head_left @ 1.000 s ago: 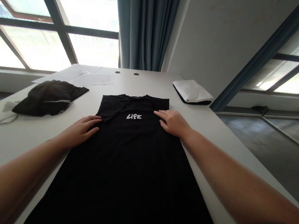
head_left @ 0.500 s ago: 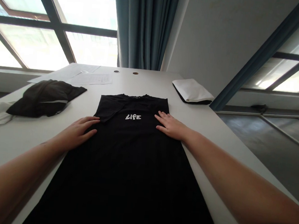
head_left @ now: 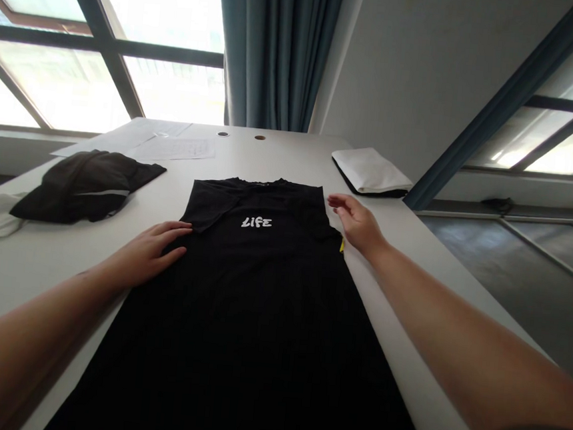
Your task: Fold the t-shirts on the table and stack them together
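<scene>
A black T-shirt (head_left: 258, 306) lies spread out in front of me, its collar toward the far end and white lettering on its chest. Both sleeves lie over the body of the shirt. My left hand (head_left: 155, 250) rests flat on the shirt's left edge, close to the sleeve, with its fingers stretched out. Just off the shirt's right edge is my right hand (head_left: 358, 225), raised a little with fingers slightly curved and nothing in them. Under that wrist a small yellow tag (head_left: 342, 244) sticks out from the shirt's side.
The shirt is on a white table (head_left: 282, 151). A crumpled dark garment or bag (head_left: 85, 187) lies at left, with paper sheets (head_left: 172, 149) behind it. At the right edge sits a folded white cloth (head_left: 373, 170) over something black. A blue curtain (head_left: 275, 53) hangs beyond.
My right hand has lifted off the shirt and moved right, past its edge, uncovering the right sleeve and the yellow tag. My left hand has stayed in place.
</scene>
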Demonstrator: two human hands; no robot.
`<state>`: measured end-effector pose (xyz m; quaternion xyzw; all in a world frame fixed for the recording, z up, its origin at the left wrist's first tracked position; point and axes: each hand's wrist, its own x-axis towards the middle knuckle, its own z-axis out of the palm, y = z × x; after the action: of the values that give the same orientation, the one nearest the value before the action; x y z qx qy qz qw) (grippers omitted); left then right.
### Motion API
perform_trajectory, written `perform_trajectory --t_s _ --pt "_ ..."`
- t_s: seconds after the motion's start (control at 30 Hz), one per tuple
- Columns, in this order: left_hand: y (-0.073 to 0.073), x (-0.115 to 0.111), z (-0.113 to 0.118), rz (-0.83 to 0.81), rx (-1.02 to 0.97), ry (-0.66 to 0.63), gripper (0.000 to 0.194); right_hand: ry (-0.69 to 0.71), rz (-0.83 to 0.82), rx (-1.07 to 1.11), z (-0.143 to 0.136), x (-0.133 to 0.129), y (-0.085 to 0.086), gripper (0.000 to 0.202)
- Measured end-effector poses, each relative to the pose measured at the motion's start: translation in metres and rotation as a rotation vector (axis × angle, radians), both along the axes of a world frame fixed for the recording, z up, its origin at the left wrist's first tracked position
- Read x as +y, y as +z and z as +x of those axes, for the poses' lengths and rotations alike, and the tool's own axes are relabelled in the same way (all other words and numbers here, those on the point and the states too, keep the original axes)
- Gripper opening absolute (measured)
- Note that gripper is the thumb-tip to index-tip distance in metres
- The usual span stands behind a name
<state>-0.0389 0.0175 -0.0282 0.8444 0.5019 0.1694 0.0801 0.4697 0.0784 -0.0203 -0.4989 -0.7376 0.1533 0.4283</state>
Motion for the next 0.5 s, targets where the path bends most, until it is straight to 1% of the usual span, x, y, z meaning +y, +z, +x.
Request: perform_trajectory --t_s 0.03,0.07,0.1,0.2,0.23,0.27,0.33,0.4,0.5 --pt "0.0 0.0 0.0 0.001 0.002 0.001 0.075 -0.048 0.011 -0.036 0.007 0.001 0.001 0.043" --pt "0.0 0.0 0.0 -0.001 0.004 0.002 0.075 -0.046 0.003 -0.108 0.013 0.001 0.003 0.041" --pt "0.0 0.0 0.0 -0.002 0.006 0.002 0.074 0.002 -0.014 -0.202 0.019 0.001 0.004 0.04" --pt "-0.001 0.001 0.0 -0.001 0.008 0.005 0.073 0.224 -0.034 -0.456 0.025 -0.006 0.009 0.04" --pt "-0.001 0.001 -0.001 0.0 0.009 0.005 0.073 0.26 -0.028 -0.498 0.025 -0.008 0.01 0.039" --pt "-0.001 0.0 -0.001 0.001 0.011 0.004 0.073 0.261 -0.022 -0.518 0.024 -0.009 0.01 0.038" --pt "-0.001 0.0 -0.001 0.005 0.015 0.002 0.073 0.187 -0.033 -0.538 0.021 -0.011 0.009 0.037" --pt "-0.001 0.0 0.0 0.013 0.019 -0.003 0.072 0.069 -0.072 -0.566 0.018 -0.012 0.008 0.035" --pt "0.0 -0.001 0.001 0.021 0.029 -0.015 0.07 -0.091 -0.097 -0.619 0.013 -0.015 0.007 0.025"
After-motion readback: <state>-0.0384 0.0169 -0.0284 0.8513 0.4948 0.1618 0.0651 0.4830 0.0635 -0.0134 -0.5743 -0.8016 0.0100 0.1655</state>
